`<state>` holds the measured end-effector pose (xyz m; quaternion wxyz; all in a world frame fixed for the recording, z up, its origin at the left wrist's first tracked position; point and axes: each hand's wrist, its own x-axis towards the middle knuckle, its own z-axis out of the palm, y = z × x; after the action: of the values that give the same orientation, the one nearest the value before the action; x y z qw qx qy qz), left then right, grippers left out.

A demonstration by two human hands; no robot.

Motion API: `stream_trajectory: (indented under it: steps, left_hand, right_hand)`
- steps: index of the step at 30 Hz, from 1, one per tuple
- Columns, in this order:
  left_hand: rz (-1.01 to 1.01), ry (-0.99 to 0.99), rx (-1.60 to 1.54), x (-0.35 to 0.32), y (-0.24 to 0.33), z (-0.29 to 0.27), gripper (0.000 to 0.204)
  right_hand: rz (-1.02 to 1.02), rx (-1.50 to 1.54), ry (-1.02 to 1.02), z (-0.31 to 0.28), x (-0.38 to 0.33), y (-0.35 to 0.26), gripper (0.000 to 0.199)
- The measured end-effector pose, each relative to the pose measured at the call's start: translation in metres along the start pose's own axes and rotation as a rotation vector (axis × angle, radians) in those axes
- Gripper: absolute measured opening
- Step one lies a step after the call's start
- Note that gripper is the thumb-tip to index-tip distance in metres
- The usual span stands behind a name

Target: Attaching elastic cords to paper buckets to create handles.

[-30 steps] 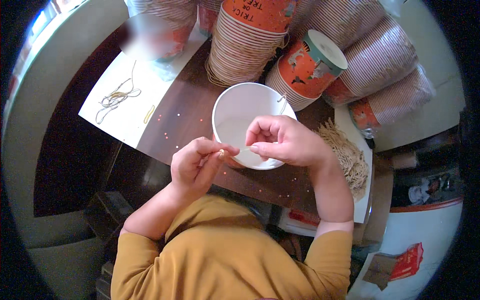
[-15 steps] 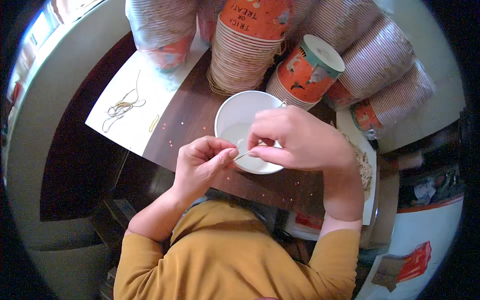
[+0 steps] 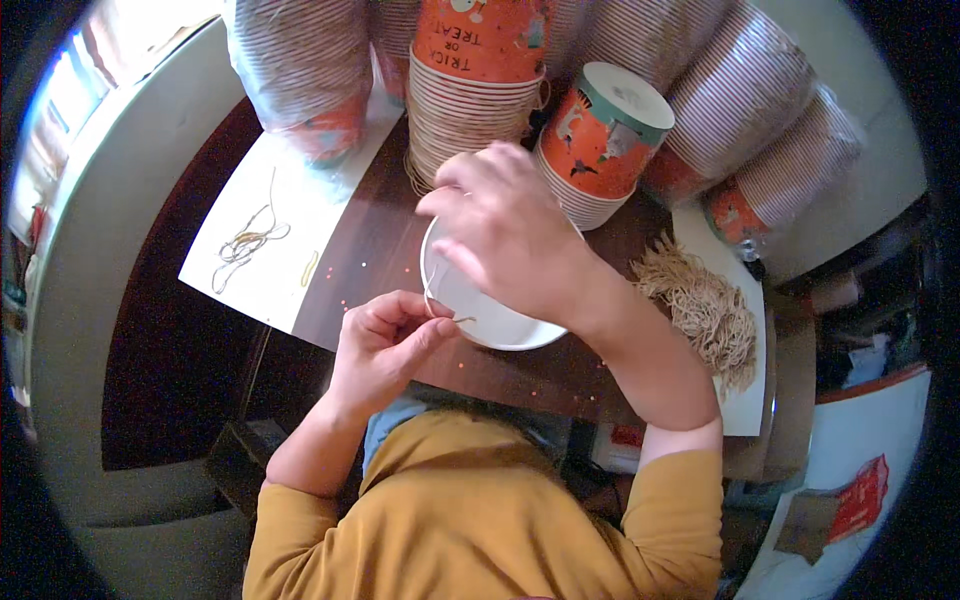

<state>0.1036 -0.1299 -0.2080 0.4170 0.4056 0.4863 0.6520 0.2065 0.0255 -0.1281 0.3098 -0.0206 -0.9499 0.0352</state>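
Note:
A white round paper bucket (image 3: 503, 322) stands at the table's near edge, its inside facing up at me. At its left rim my left hand (image 3: 385, 340) is closed, thumb and forefinger pinching a thin pale cord (image 3: 464, 320). The cord's short end sticks out to the right of the fingertips, and another stretch loops up along the rim. Above the bucket my right hand (image 3: 510, 235) is raised, slightly blurred, its thumb and fingers apart with nothing visible between them. It hides much of the bucket's far side.
Behind the bucket stand a tall stack of orange-and-white paper buckets (image 3: 470, 100) and a shorter stack (image 3: 605, 145). Plastic-wrapped stacks (image 3: 745, 85) line the back. A pile of beige cords (image 3: 710, 310) lies on the right; loose cords (image 3: 250, 240) lie on white paper (image 3: 215, 240) at left.
My right hand has left the left fingertips, moving up and away over the bucket, and its fingers have spread. My left hand still pinches the cord. The view has shifted slightly.

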Motion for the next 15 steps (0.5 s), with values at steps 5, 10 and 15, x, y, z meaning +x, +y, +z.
stream_trajectory:
  steps: [5, 10, 15]
  left_hand:
    - [-0.03, 0.038, -0.068, -0.001, 0.004, -0.004, 0.008]
    - [-0.006, -0.051, -0.09, 0.007, 0.001, 0.002, 0.009]
    - [0.028, -0.069, -0.111, 0.013, -0.008, 0.015, 0.009]
  right_hand:
    - [0.229, 0.33, -0.1, -0.023, -0.036, -0.02, 0.012]
    - [0.337, 0.339, -0.063, -0.013, -0.064, -0.039, 0.013]
    - [0.317, -0.035, 0.02, -0.015, -0.074, -0.056, 0.011]
